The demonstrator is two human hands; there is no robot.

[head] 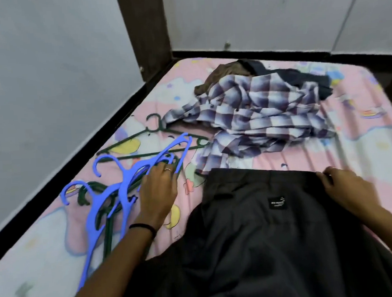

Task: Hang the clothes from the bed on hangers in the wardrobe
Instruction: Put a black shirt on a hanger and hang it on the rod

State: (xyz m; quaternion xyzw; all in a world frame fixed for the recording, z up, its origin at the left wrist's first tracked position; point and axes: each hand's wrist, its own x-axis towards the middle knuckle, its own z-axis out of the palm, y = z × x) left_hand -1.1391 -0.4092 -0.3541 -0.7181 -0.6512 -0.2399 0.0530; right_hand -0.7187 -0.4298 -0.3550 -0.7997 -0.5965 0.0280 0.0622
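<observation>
Our left hand point(157, 192) curls its fingers point(163, 171) onto the blue hangers point(123, 185); our right hand point(346, 188) pinches the dark trousers' point(252, 225) waistband.

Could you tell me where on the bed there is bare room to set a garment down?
Free patches: the near-left corner of the sheet, beside the blue hangers, and the right strip between the checked shirt and dark trousers. Crowded: the middle, where hangers, left hand and clothes pile meet.

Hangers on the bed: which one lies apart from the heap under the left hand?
The dark green hanger lying alone beside the checked shirt; the blue hangers are heaped under the left hand.
</observation>
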